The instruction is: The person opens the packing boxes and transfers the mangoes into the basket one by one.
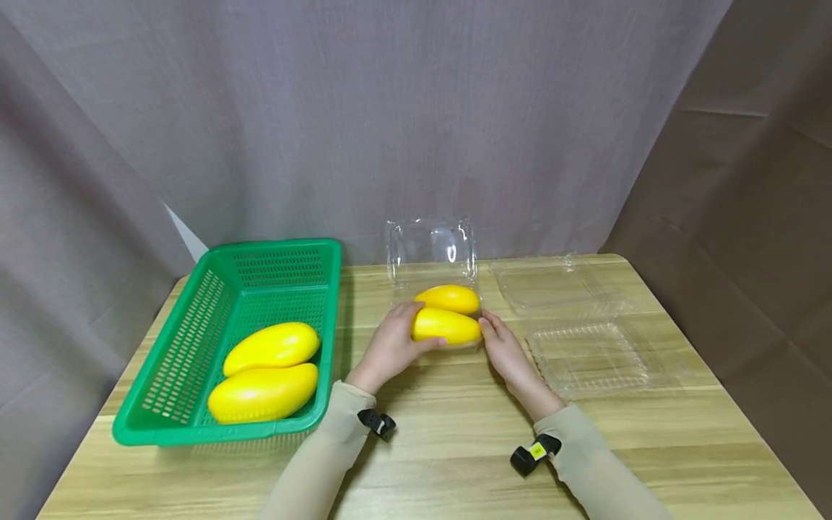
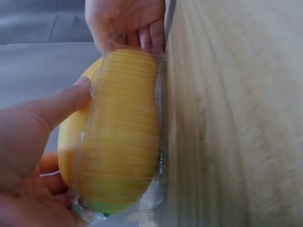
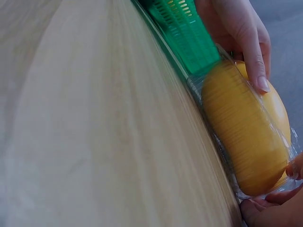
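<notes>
Two yellow mangoes lie side by side in a clear plastic clamshell box (image 1: 430, 251), whose lid stands raised at the back. My left hand (image 1: 393, 345) holds the nearer mango (image 1: 448, 329) at its left end, thumb along the near side. Behind it is the farther mango (image 1: 450, 297). At the box's right end my right hand (image 1: 508, 355) pinches the box's edge with thumb and fingers. The left wrist view shows the ribbed clear wall (image 2: 120, 127) in front of the nearer mango, with my left thumb (image 2: 66, 104) over its upper edge.
A green plastic basket (image 1: 330, 325) stands on the left of the wooden table (image 1: 455, 448), with two more mangoes (image 1: 263, 393) inside. More clear plastic boxes (image 1: 588, 357) lie open on the right. A grey curtain (image 1: 416, 130) hangs behind the table.
</notes>
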Demonstrator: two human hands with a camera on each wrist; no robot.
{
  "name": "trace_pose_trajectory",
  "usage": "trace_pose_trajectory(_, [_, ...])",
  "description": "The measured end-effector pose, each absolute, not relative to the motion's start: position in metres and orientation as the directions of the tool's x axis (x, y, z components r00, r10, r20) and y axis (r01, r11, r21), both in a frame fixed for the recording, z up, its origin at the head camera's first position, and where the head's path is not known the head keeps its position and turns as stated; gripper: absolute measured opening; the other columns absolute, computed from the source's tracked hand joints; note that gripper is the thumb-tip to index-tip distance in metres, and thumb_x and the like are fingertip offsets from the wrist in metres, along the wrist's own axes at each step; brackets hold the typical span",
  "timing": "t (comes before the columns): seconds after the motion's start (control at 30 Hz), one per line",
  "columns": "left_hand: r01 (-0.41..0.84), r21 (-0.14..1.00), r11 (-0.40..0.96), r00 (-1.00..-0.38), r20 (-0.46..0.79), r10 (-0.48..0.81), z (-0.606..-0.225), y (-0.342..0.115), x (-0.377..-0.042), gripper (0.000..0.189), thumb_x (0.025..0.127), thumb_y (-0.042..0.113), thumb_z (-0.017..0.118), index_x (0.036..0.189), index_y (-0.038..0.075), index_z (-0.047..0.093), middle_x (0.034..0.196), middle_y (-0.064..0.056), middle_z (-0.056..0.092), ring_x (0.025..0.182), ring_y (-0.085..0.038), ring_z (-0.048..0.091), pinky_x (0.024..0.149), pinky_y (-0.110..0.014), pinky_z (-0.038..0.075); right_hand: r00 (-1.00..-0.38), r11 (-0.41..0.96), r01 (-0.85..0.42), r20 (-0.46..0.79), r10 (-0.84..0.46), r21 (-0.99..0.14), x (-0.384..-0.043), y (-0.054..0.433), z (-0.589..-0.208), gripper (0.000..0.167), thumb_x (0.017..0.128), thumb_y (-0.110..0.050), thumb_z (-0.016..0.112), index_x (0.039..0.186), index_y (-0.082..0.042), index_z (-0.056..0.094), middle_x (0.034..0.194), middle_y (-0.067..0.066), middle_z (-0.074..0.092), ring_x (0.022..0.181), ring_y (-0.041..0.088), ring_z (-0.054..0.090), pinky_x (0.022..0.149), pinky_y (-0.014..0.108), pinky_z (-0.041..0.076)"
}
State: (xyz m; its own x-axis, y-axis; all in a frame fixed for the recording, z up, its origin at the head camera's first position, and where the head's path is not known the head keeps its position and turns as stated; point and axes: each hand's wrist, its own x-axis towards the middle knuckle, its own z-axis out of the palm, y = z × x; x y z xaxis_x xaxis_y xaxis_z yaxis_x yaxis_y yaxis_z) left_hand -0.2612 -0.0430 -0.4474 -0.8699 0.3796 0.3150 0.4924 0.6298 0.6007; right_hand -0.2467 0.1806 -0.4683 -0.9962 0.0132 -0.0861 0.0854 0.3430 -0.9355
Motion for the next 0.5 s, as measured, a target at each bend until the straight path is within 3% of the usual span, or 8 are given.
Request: trace_pose_trajectory(0.5, [0.506, 0.602, 0.618, -0.862, 0.347, 0.369, -0.4464, -0.0432, -0.2620, 0.074, 0.085, 0.040, 0.081, 0.138, -0.004, 0.055, 0.136, -0.019, 0.060, 0.126, -0.033, 0.056, 0.109, -0.044, 0.043, -0.997, 0.362, 0.074, -0.079, 0.002, -0.929, -0.2465, 0.1792, -0.4705, 0.057, 0.112, -0.033, 0.026, 0.158, 0.001, 0.022, 0.164, 0.020, 0.021, 0.152, 0.037, 0.015, 0.122, 0.052, 0.013])
